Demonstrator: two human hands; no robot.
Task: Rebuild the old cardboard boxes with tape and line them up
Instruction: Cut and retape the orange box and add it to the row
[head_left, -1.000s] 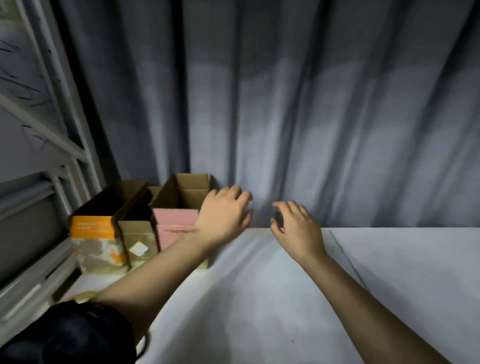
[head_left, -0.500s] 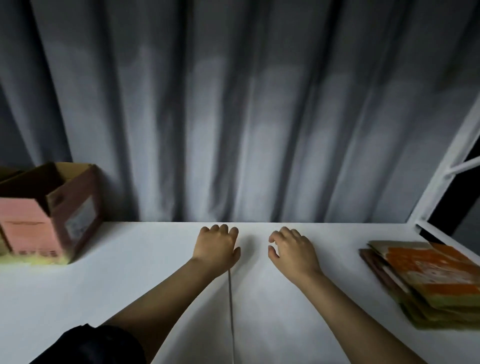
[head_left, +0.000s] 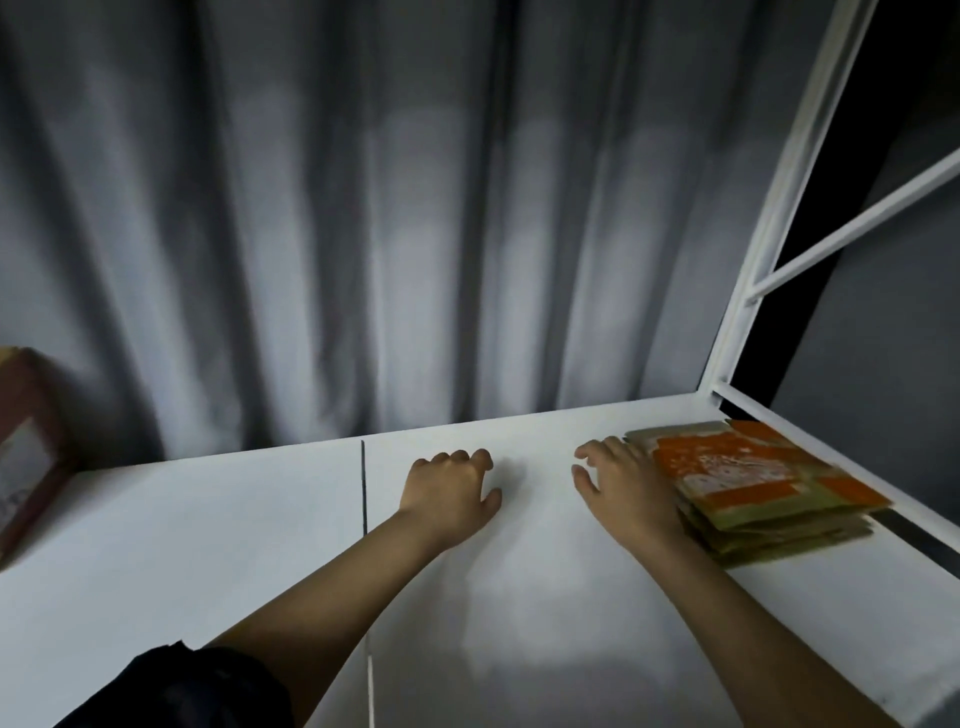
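- Flattened box stack (head_left: 748, 483) lay just right of right hand (head_left: 623, 483); that hand nearer, fingers loose, seemingly gripping nothing.
- Left hand (head_left: 447, 493) farther off, loosely curled, empty.

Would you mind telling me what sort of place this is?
Probably a makeshift packing bench: a white table against a grey curtain, with a stack of flattened cardboard boxes beside a white frame.

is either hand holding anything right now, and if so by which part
Nothing is held. The left hand hovers over the white table, fingers loosely curled. The right hand reaches beside the stack of flattened boxes; no grip shows.
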